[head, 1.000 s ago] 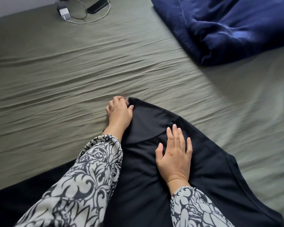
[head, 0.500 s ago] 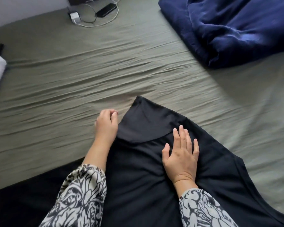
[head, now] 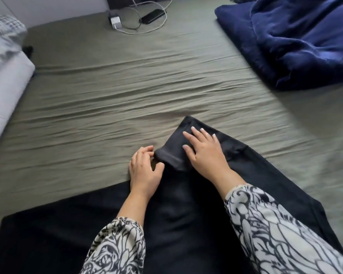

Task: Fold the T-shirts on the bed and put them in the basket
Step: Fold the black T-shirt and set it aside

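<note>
Two hands: both at the folded sleeve of one black T-shirt (head: 186,214), head view only.
T-shirt position: spread on the grey-green bed sheet (head: 107,95), near edge of the bed, under and between both forearms.
Sleeve (head: 172,153): folded over onto the shirt body; its hemmed cuff lies between the two hands, just right of the left hand's fingertips.
T-shirt look: plain black, smooth, long shallow creases down the middle; one far corner points away from the person.
Left hand (head: 145,173): rests at the shirt's left edge, fingers loosely curled, thumb out toward the cuff; fingertips touch or nearly touch the cuff, whether they pinch it I cannot tell.
Right hand (head: 204,155): flat, palm down, fingers straight and spread, pressing the folded sleeve.
Sleeves of the person (head: 275,230): black-and-white swirl print, pushed up the forearms.
Elsewhere: navy blanket (head: 295,40) far right; phone (head: 152,15), white charger (head: 115,21) at the far edge; pale pillow (head: 4,76) left.
</note>
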